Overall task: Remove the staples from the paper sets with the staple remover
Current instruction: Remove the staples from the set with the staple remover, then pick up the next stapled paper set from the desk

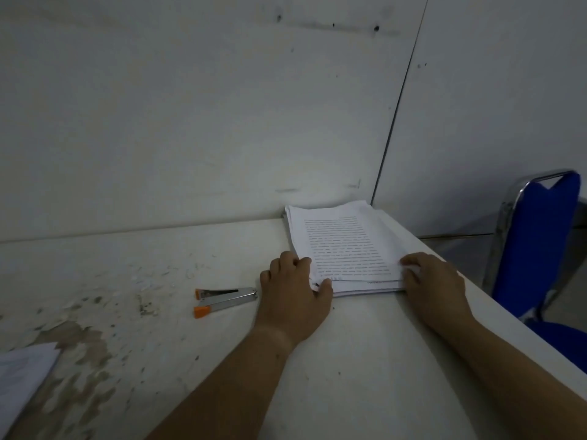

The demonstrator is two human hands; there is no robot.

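Paper stack point(343, 246): lies flat at the far right of the table point(349, 360). Its printed text is too blurred to read.
Left hand point(292, 293): grip closed on the stack's near-left corner, thumb on top, fingers curled against the left edge.
Right hand point(435, 281): grip closed on the stack's near-right corner. The fingertips are hidden behind the knuckles.
Dark speck point(316, 284): at the stack's near-left corner, beside the thumb; too small to identify.
Staple remover point(225, 298): silver with orange ends, on the table left of the stack, untouched.
Loose sheets point(22, 373): far left of the stack and nearer, cut off by the frame.
Blue chair point(540, 236): right of the stack, partly out of frame.
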